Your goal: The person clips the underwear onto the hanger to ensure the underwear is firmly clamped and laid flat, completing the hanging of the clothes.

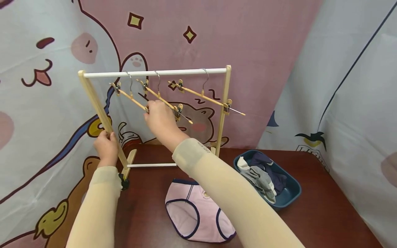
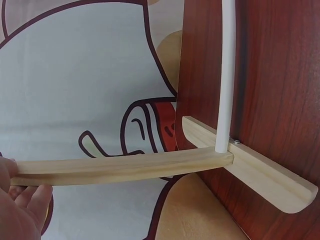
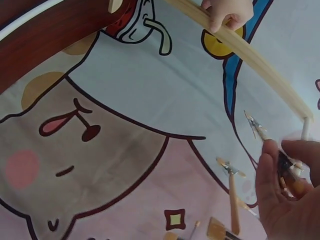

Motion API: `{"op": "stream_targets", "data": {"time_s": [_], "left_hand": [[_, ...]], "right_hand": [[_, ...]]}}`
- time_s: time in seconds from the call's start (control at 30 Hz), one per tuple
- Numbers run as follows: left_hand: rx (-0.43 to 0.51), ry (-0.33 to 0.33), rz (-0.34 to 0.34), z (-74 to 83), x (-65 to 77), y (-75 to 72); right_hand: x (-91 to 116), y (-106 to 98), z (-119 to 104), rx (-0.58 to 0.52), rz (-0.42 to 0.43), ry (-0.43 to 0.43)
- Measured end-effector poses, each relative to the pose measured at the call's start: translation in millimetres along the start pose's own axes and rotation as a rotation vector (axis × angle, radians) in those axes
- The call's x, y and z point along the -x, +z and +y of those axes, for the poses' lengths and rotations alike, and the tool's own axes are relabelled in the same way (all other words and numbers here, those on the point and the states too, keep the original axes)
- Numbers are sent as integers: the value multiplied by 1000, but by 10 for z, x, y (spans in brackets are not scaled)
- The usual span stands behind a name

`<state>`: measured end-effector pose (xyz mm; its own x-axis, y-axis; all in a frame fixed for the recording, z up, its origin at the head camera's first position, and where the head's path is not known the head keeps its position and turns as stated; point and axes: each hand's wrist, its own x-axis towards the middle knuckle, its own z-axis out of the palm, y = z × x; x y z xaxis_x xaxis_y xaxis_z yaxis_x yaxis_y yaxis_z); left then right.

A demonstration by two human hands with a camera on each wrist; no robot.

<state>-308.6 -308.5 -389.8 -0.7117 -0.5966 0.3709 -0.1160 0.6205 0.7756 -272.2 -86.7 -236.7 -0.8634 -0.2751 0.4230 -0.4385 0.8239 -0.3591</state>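
My left hand (image 1: 107, 148) grips the left wooden post (image 1: 97, 103) of a small clothes rack, fingers and thumb around its middle. Three wooden clip hangers hang from the rack's white top bar (image 1: 186, 72). My right hand (image 1: 162, 120) pinches the near end of the leftmost hanger (image 1: 131, 99); in the right wrist view its dark metal clip (image 3: 285, 164) shows between thumb and fingers. Beside that hand hangs the middle hanger (image 1: 164, 100), and the third hanger (image 1: 201, 95) is further right. Pink briefs (image 1: 207, 220) with navy trim lie flat on the table, partly covered by my right forearm.
A blue basin (image 1: 289, 191) with grey, navy and white clothes (image 1: 260, 177) stands at the right on the brown table (image 1: 328, 206). The rack's left foot (image 2: 270, 177) and white lower bar (image 1: 152, 165) rest near the patterned backdrop (image 1: 248, 34).
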Motion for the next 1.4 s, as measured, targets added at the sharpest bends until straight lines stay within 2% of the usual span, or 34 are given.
{"op": "stream_targets", "data": {"time_s": [0.17, 0.4, 0.67, 0.97, 1.4], "left_hand": [[1, 0, 13, -15, 0, 25], [6, -17, 2, -12, -5, 25], [11, -17, -9, 11, 6, -14], [-12, -5, -11, -15, 16, -15], [-33, 32, 0, -28, 14, -12]], "right_hand": [[0, -11, 58, 20, 75, -34], [11, -114, 102, -68, 155, -95], [191, -121, 215, -147, 145, -125], [389, -32, 413, -153, 162, -208], [734, 171, 779, -125, 136, -226]]}}
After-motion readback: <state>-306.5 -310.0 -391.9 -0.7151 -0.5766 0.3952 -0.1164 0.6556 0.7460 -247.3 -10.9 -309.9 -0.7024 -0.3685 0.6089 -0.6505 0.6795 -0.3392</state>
